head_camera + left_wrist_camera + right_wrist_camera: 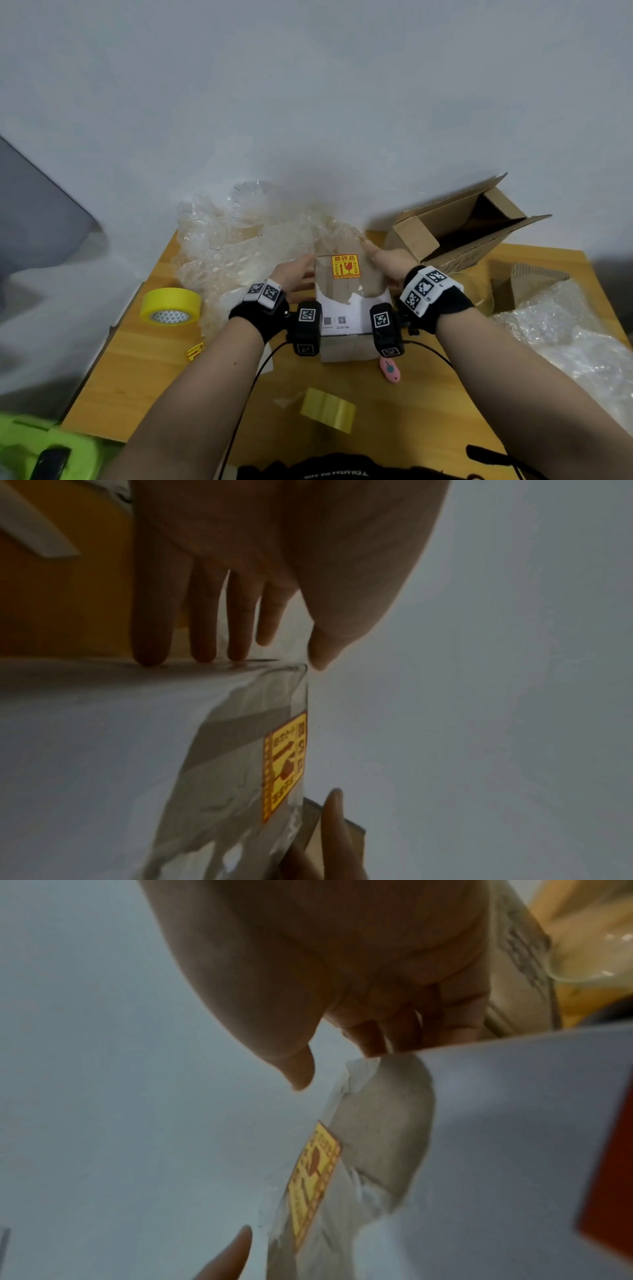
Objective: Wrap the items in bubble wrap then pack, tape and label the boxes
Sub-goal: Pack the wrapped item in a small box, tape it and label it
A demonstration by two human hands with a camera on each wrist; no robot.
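Holding the taped box (349, 301) between left hand (294, 274) and right hand (390, 263).
Straight fingers press both sides; yellow label (346, 265) on top.

two cardboard boxes (349, 291) (459, 233), two heaps of bubble wrap (239, 236) (565, 329), two fragile stickers (345, 265) (195, 350), one yellow tape roll (170, 306), one pink cutter (389, 369), two hands (294, 274) (390, 265).

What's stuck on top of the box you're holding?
A yellow sticker sits on the box, with a torn white label nearer you. What's inside is hidden; the box is closed.
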